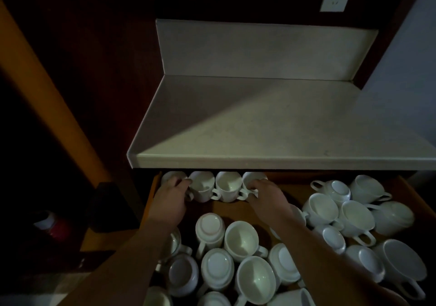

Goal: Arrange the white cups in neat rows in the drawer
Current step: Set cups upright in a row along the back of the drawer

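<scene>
Plainly, from the head view, the drawer (292, 188) stands pulled out under the white desk (259, 129). Four of the white cups make a back row along its far edge, upright and touching side to side, their far rims hidden beneath the desk's overhang. The left hand (171, 199) is on the end cup (172, 178), its fingers (185, 183) curled about the near side. The right hand (267, 197) has its fingers (253, 191) bent round the fourth cup (254, 178), close by the handle. In the dim light I cannot tell how firm either hold is.

The loose cups (240, 237) lie heaped in the near and right parts of the drawer. Some are mouth-up, some upturned, some leaning on their neighbours.

My judgement of the risks:
- **Squeezing the row:** pressing it together from both ends could knock handle against wall and chip one, or tip a middle cup forward.
- **The overhang:** a cup lifted here might strike the desk's edge.
- **The forearms:** both cross above the heap, the right one very near the cups under it. A careless pull back could topple a leaning cup and start the right-hand pile sliding.
- **The light:** in this gloom, a skewed handle is easily missed.
</scene>
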The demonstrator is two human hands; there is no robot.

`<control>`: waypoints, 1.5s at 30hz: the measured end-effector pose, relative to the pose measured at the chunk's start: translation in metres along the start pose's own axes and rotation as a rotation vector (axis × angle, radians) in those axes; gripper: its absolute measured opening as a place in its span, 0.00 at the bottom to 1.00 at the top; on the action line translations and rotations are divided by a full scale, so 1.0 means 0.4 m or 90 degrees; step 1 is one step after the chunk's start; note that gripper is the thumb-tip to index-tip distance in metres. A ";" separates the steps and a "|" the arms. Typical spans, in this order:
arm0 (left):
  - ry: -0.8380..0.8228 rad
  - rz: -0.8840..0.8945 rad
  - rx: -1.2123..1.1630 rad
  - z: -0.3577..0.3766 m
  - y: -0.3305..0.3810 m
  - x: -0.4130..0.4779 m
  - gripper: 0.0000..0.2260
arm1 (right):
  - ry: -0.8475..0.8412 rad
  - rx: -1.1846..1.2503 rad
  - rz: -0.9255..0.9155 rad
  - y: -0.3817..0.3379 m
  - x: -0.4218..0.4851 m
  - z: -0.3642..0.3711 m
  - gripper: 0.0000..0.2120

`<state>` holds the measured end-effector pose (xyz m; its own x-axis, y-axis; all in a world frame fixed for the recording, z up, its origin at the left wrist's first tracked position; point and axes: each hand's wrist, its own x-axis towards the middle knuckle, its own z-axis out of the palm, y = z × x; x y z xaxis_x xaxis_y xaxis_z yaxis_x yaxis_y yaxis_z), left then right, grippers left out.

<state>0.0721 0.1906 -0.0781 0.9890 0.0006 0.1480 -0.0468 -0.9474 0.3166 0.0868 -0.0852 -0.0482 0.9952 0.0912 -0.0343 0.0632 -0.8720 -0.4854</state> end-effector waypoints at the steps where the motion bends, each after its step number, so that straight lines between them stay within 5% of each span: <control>1: -0.012 -0.006 -0.005 -0.001 0.000 0.002 0.26 | -0.001 -0.001 0.005 -0.004 -0.004 0.001 0.15; 10: -0.004 0.019 -0.003 0.010 0.016 0.020 0.21 | 0.006 -0.004 0.035 0.034 -0.042 -0.069 0.14; 17: -0.022 0.154 -0.102 0.013 0.257 0.023 0.12 | 0.032 -0.059 0.102 0.202 -0.062 -0.238 0.15; 24: -0.260 0.311 -0.053 0.095 0.551 0.002 0.13 | -0.216 -0.208 0.099 0.384 -0.065 -0.286 0.37; 30: -0.240 0.226 0.041 0.123 0.681 -0.032 0.24 | -0.211 -0.254 -0.019 0.426 -0.060 -0.275 0.35; 36: -0.311 0.174 0.190 0.113 0.736 -0.054 0.20 | -0.202 -0.214 -0.016 0.445 -0.054 -0.292 0.36; 40: -0.316 0.153 0.131 0.148 0.726 -0.017 0.18 | -0.157 -0.197 0.010 0.456 -0.043 -0.302 0.38; 45: -0.331 0.165 0.075 0.176 0.729 0.059 0.32 | -0.125 -0.185 0.044 0.465 -0.023 -0.306 0.37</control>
<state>0.0916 -0.1083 -0.0484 0.8875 -0.3647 -0.2816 -0.3099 -0.9247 0.2211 0.0986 -0.3070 -0.0312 0.9664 0.0933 -0.2393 0.0428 -0.9771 -0.2084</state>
